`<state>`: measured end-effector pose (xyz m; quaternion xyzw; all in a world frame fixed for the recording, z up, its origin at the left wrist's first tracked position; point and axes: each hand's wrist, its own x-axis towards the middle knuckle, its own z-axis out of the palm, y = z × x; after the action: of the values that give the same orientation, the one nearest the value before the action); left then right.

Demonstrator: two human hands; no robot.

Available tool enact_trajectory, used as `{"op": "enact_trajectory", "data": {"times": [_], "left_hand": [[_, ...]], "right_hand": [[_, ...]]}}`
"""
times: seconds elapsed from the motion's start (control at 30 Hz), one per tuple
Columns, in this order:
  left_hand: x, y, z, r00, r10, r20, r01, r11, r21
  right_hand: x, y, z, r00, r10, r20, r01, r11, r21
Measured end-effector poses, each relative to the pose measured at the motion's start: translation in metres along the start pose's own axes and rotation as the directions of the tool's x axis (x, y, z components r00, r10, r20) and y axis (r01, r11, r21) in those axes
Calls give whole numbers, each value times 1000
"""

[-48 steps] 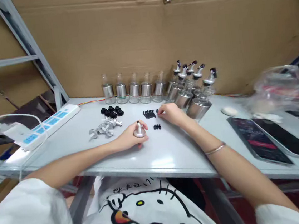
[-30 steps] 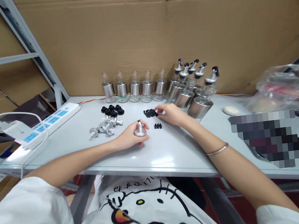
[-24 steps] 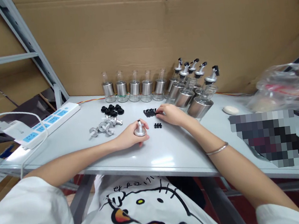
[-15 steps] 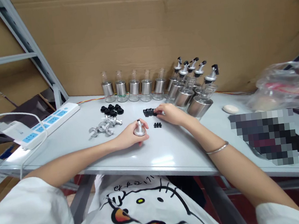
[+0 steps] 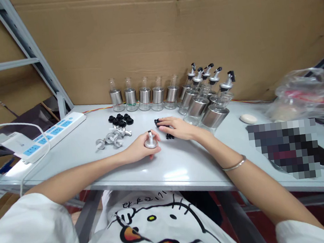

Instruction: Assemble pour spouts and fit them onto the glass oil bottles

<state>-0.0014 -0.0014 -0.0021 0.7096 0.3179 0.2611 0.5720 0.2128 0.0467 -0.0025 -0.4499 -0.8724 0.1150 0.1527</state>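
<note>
My left hand (image 5: 141, 146) is wrapped round a silver pourer spout (image 5: 151, 140), which stands upright with a small black tip. Over a group of small black caps (image 5: 156, 123), my right hand (image 5: 177, 128) lies palm down with its fingers stretched out, hiding most of them. More small black pieces (image 5: 170, 136) show just below its thumb. Left of my hands, several silver spouts (image 5: 114, 138) lie in a pile, and several black stoppers (image 5: 121, 120) sit behind them.
Glass bottles with steel sleeves (image 5: 145, 96) line the back; others at right carry spouts (image 5: 214, 78). A power strip (image 5: 55, 134) lies at left. On the right are a white oval object (image 5: 248, 118), a plastic bag (image 5: 302, 95) and a blurred dark item (image 5: 285, 150).
My right hand has moved slightly left and spread flat over the small black caps. My left hand still holds the spout in about the same place.
</note>
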Motion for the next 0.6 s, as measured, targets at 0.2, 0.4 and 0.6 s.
{"op": "enact_trajectory", "data": {"times": [0.2, 0.4, 0.6], "left_hand": [[0, 0, 0, 1000, 8, -4, -8, 1000, 2], [0, -1, 0, 1000, 8, 2, -8, 1000, 25], [0, -1, 0, 1000, 3, 9, -3, 1000, 28]], "right_hand": [[-5, -6, -2, 992, 33, 124, -45, 995, 92], [-6, -9, -3, 993, 16, 115, -27, 995, 91], [-5, -9, -3, 992, 22, 124, -31, 997, 71]]}}
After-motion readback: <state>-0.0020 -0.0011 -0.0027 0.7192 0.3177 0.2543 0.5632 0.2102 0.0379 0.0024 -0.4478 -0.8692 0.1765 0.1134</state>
